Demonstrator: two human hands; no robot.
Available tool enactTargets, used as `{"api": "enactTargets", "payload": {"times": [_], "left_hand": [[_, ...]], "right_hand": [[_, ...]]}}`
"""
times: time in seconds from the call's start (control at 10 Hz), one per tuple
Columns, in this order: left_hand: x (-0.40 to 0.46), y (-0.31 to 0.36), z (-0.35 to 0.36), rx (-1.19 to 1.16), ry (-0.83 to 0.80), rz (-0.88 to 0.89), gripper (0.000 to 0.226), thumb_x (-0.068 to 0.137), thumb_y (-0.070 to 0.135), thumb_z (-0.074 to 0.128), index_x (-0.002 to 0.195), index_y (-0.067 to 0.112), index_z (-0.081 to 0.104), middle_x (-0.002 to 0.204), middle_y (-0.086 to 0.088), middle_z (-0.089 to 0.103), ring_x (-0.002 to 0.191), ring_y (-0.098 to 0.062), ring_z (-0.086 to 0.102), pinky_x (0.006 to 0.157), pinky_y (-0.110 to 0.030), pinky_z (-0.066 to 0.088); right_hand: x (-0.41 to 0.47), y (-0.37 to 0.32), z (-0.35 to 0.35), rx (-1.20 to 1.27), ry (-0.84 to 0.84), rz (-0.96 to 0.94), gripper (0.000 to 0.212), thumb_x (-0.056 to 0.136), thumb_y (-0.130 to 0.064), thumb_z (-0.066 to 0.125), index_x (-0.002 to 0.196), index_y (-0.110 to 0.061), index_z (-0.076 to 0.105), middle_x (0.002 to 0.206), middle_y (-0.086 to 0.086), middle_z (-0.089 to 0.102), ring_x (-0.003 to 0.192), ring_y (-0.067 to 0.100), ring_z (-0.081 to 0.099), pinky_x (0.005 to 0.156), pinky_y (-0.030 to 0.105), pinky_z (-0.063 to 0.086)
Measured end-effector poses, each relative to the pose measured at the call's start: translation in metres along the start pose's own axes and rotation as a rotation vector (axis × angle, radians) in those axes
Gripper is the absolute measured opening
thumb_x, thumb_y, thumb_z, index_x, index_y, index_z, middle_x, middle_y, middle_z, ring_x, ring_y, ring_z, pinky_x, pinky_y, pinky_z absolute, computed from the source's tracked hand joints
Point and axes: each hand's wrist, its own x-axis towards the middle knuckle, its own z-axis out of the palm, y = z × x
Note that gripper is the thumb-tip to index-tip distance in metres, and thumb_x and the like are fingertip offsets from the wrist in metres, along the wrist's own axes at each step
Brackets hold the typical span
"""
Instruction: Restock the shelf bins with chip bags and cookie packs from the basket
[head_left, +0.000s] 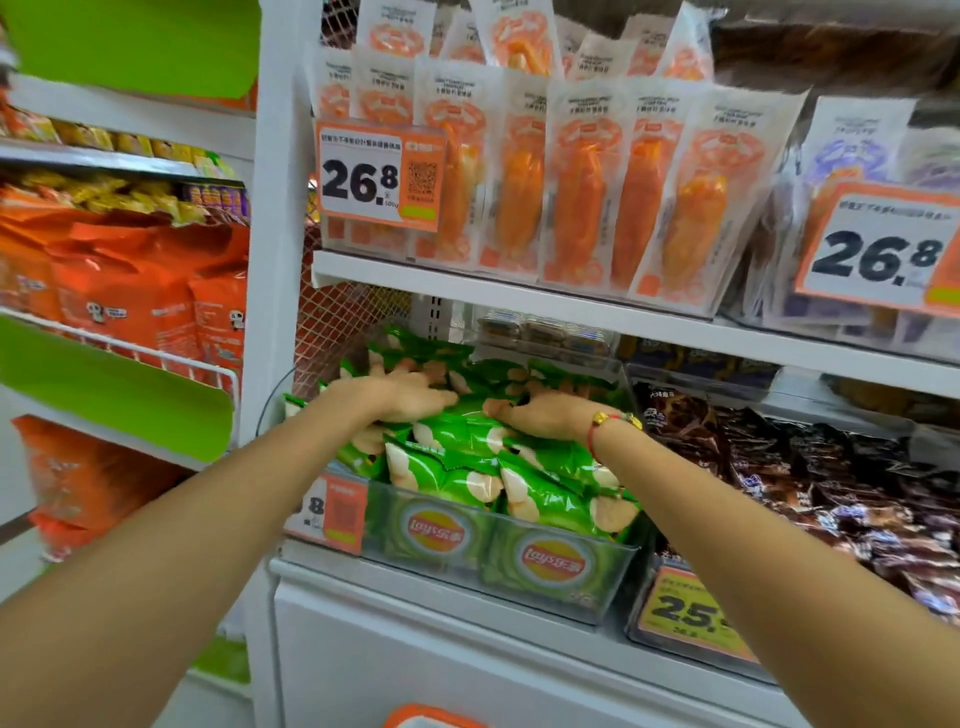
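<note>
Several green chip bags (457, 467) fill a clear shelf bin (618, 571) on the lower shelf. My left hand (410, 397) lies flat on top of the pile at the left, fingers spread and reaching toward the back. My right hand (540, 415) presses on the bags beside it, fingers pointing left, a red cord with a gold charm on its wrist. Neither hand curls round a bag. Only an orange rim (431, 717), perhaps the basket's, shows at the bottom edge.
A bin of dark brown packs (810, 467) sits right of the green bags. Orange-and-white packs (571, 197) stand on the shelf above, close over my hands. Orange bags (130, 291) fill the left shelving. Price tags (379, 176) hang on the bin fronts.
</note>
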Motion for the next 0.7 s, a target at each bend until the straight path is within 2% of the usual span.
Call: {"api": "enactTargets", "payload": {"times": [0.1, 0.2, 0.3, 0.4, 0.6, 0.7], "left_hand": [[-0.018, -0.002, -0.003, -0.044, 0.084, 0.051, 0.079, 0.082, 0.081, 0.016, 0.150, 0.041, 0.020, 0.161, -0.005, 0.009, 0.146, -0.037, 0.005, 0.117, -0.055, 0.006], [-0.055, -0.017, 0.005, 0.045, 0.074, 0.092, 0.074, 0.083, 0.079, 0.009, 0.149, 0.046, 0.007, 0.161, 0.004, -0.002, 0.147, -0.034, -0.001, 0.118, -0.054, 0.002], [-0.072, -0.031, 0.024, 0.091, 0.048, 0.089, 0.073, 0.081, 0.076, 0.008, 0.148, 0.048, 0.002, 0.161, 0.007, -0.002, 0.148, -0.030, 0.002, 0.118, -0.052, -0.004], [-0.070, -0.033, 0.039, 0.100, 0.135, 0.079, 0.063, 0.088, 0.071, 0.011, 0.147, 0.050, 0.005, 0.161, 0.009, 0.005, 0.147, -0.030, 0.008, 0.118, -0.049, -0.005], [-0.081, -0.027, 0.029, 0.097, 0.055, 0.057, 0.060, 0.094, 0.066, 0.015, 0.150, 0.046, 0.004, 0.161, 0.007, 0.002, 0.147, -0.033, 0.005, 0.118, -0.050, -0.004], [-0.087, -0.020, 0.021, 0.144, 0.095, -0.009, 0.066, 0.093, 0.068, 0.014, 0.151, 0.041, 0.003, 0.161, 0.005, 0.000, 0.148, -0.030, -0.002, 0.116, -0.052, -0.006]], "right_hand": [[-0.034, 0.000, 0.004, -0.069, 0.082, -0.018, 0.074, 0.093, -0.067, 0.027, 0.153, -0.030, 0.006, 0.160, 0.014, 0.001, 0.146, 0.040, 0.001, 0.117, 0.055, 0.003], [-0.095, 0.012, 0.020, -0.126, 0.094, -0.136, 0.069, 0.097, -0.061, 0.020, 0.153, -0.028, -0.001, 0.161, 0.009, -0.005, 0.147, 0.035, -0.005, 0.117, 0.053, 0.002], [-0.108, 0.023, 0.033, -0.187, 0.052, -0.149, 0.070, 0.097, -0.061, 0.016, 0.153, -0.023, -0.001, 0.161, 0.008, -0.006, 0.147, 0.031, -0.009, 0.117, 0.048, 0.002], [-0.102, 0.019, 0.039, -0.206, 0.143, -0.159, 0.063, 0.100, -0.054, 0.013, 0.153, -0.022, 0.008, 0.161, 0.007, 0.010, 0.147, 0.032, 0.002, 0.117, 0.048, 0.009], [-0.105, 0.015, 0.034, -0.196, 0.079, -0.140, 0.063, 0.100, -0.055, 0.013, 0.154, -0.022, 0.009, 0.161, 0.008, 0.007, 0.147, 0.033, 0.000, 0.119, 0.049, 0.007], [-0.118, 0.011, 0.033, -0.145, 0.179, -0.148, 0.068, 0.099, -0.056, 0.020, 0.153, -0.015, 0.011, 0.161, 0.011, 0.003, 0.148, 0.030, 0.001, 0.119, 0.048, 0.010]]}}
